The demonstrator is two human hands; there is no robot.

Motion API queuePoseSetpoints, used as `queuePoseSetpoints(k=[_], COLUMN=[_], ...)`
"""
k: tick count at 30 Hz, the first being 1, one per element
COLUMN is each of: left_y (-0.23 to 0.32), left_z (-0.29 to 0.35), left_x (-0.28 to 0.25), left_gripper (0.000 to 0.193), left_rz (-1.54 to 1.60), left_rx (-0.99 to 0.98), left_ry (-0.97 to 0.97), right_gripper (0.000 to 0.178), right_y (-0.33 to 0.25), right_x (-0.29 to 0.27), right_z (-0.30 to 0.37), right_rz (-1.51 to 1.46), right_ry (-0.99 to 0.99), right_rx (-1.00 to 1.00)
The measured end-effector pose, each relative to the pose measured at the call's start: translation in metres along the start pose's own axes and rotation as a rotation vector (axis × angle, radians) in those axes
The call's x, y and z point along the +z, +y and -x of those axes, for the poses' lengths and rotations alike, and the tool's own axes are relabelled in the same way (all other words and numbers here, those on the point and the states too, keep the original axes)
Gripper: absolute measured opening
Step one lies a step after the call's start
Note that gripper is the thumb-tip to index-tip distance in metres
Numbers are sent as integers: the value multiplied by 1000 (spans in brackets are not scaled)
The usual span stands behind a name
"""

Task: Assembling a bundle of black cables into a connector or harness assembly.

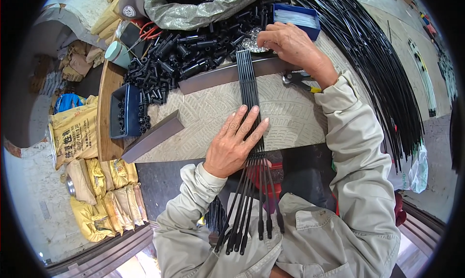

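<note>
A flat row of thin black rods (247,77) runs from the workbench toward my lap, side by side. My left hand (232,145) lies on the rods with its fingers stretched out, pressing them to the bench. Their near ends fan out past the bench edge and carry thicker black tips. Under the far part of the rods lies a long metal bar (208,78). My right hand (294,44) is beyond that bar, its thumb and fingers pinched together beside some crumpled silver foil (252,43). Whatever sits between those fingertips is hidden.
Black tubular parts (167,60) are heaped at the back left, below a grey sack (193,19). A blue box (316,32) holds clear sticks. Pliers (304,84) lie near my right wrist. Another metal bar (154,135), a blue bin (127,113) and long black rods (373,50) flank the bench.
</note>
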State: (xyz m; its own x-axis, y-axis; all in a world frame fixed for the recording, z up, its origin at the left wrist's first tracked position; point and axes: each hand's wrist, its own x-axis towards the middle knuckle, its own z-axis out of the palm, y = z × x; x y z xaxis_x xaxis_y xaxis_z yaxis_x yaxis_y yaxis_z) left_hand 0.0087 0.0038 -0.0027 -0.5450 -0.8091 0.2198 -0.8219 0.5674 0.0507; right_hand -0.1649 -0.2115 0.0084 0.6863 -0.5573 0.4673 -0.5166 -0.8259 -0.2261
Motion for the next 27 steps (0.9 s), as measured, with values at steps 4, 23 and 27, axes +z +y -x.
queuePoseSetpoints(k=[4,23,27], left_y=[3,13,22], left_z=[-2,4,11], left_x=[-4,-6,4], left_gripper=[73,90,93], left_rz=[98,141,145], left_rx=[-42,-96,-70], left_ry=[4,24,94], right_gripper=[7,6,14], right_y=[-6,-14,43], right_x=[-2,-5,-12], right_z=[0,-4,-5], right_rz=[-46,-6,-207], right_ry=[-32,12,265], right_rx=[57,77,55])
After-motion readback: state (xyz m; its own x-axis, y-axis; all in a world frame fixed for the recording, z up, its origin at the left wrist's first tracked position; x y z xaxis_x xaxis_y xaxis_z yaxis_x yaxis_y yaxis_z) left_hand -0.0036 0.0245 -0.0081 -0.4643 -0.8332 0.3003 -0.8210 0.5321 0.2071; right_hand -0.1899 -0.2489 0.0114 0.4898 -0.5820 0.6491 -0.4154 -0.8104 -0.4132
